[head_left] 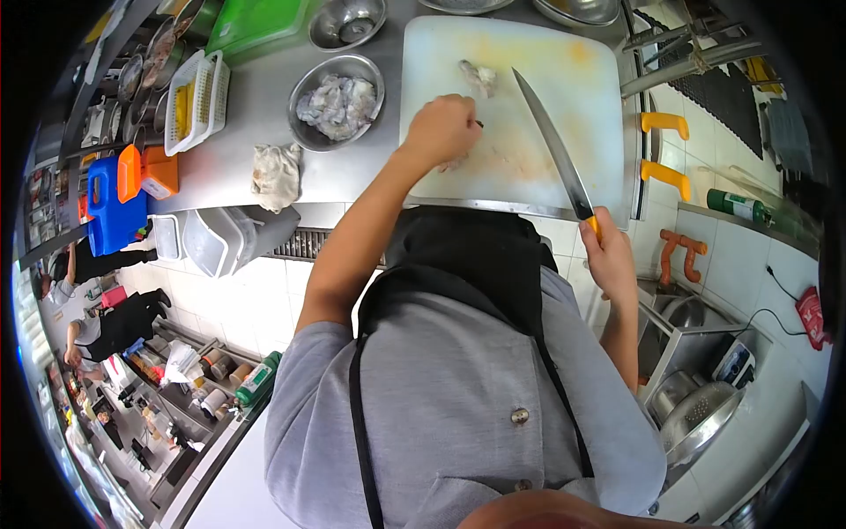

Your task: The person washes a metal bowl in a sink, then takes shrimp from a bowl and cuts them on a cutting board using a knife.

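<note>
My right hand [610,258] is wrapped round the yellow handle of a long kitchen knife [557,145]. The blade points away from me over the right half of a white cutting board [520,48]. My left hand [443,130] is closed above the board's left side, with a small dark bit showing at the fingertips; what it is I cannot make out. Just beyond that hand lies a pale greyish piece of raw flesh [478,78], perhaps seafood. Small scraps [453,164] sit partly hidden beneath the left hand. A steel bowl [294,121] to the left holds similar pale pieces.
Another steel bowl [374,16], a green tray [251,26] and a white basket [210,99] stand at the left and back. A crumpled cloth [277,175] lies near the counter's edge. Yellow handles [665,176] stick out right of the board. Two people stand far left.
</note>
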`<action>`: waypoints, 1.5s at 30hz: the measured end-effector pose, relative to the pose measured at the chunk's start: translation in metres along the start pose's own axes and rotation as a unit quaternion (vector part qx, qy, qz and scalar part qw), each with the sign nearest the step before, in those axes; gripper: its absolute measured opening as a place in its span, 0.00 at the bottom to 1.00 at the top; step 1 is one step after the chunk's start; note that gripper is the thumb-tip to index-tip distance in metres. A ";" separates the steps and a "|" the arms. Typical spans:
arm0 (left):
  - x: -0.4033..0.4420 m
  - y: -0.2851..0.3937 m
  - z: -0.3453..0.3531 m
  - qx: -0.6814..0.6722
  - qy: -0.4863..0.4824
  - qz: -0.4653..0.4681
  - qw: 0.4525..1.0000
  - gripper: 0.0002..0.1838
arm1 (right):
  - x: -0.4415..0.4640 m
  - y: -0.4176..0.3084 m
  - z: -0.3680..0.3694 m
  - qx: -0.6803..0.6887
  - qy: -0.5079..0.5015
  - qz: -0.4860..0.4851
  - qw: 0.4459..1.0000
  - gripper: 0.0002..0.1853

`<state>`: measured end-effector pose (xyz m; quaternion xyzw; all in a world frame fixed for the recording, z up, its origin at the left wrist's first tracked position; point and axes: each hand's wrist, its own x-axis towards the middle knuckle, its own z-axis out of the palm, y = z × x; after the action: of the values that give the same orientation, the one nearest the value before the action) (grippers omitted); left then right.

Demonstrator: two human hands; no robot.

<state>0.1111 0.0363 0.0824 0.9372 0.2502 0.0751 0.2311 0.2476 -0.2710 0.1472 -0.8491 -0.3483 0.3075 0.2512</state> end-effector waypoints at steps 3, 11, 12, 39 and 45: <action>0.003 -0.020 -0.049 -0.089 0.109 -0.039 0.989 0.09 | 0.001 -0.001 0.003 0.003 0.016 -0.001 1.000 0.11; 0.019 -0.085 -0.140 0.118 0.115 -0.075 0.983 0.19 | 0.006 -0.006 0.004 0.005 0.014 -0.009 1.000 0.12; 0.004 -0.070 -0.130 0.062 0.072 -0.068 0.993 0.19 | 0.007 -0.004 0.005 0.007 0.012 -0.007 1.000 0.12; -0.093 -0.007 0.000 -0.049 0.127 -0.028 0.990 0.14 | 0.002 -0.032 0.013 -0.238 -0.105 -0.158 0.953 0.08; -0.094 -0.006 0.006 -0.043 0.142 -0.022 0.989 0.14 | 0.000 -0.045 0.003 -0.273 -0.120 -0.167 0.940 0.08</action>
<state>0.0289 -0.0083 0.0718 0.9005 0.2972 0.2133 0.2352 0.2256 -0.2424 0.1739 -0.7718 -0.5829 0.2537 0.0136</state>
